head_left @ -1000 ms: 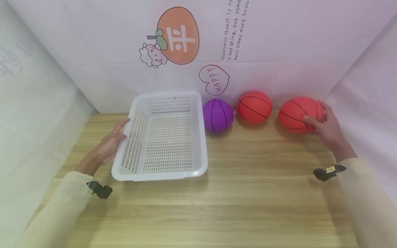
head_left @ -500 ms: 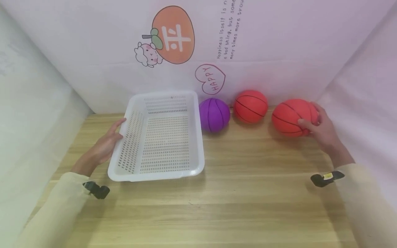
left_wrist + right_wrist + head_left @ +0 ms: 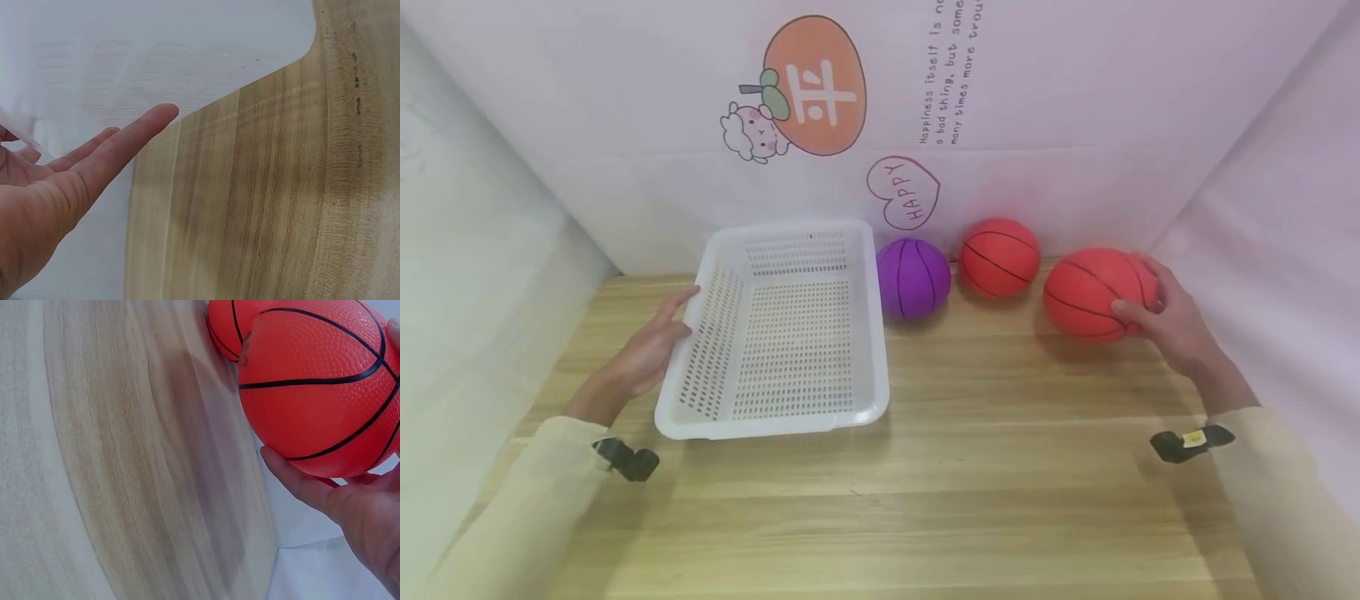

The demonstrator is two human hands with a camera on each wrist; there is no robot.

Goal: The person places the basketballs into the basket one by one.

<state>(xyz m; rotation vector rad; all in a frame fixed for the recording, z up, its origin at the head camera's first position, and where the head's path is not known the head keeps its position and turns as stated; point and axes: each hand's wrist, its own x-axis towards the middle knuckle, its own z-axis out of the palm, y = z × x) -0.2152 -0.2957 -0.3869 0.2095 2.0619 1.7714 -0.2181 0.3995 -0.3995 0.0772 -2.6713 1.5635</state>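
In the head view, my left hand (image 3: pixel 647 350) holds the left rim of a white perforated plastic basket (image 3: pixel 868 333). The left wrist view shows straight fingers (image 3: pixel 119 150) under that rim against the basket's outer wall. My right hand (image 3: pixel 1180 325) grips a red toy basketball (image 3: pixel 1093 296) from its right side, thumb in front. Its shadow on the table in the right wrist view suggests the ball is raised. A second red basketball (image 3: pixel 1000 258) rests by the back wall. Left of it, a purple basketball (image 3: pixel 913 279) lies against or very near the basket's right side.
The wooden table (image 3: pixel 925 500) runs up to a white printed cloth (image 3: pixel 1037 100) at the back. White cloth walls (image 3: pixel 482 208) also stand at the left and right. Each wrist wears a small dark camera (image 3: pixel 627 460).
My right hand has brought the red basketball a little leftward and toward me. The whole head view has shifted slightly; the basket and the other balls stay in place.
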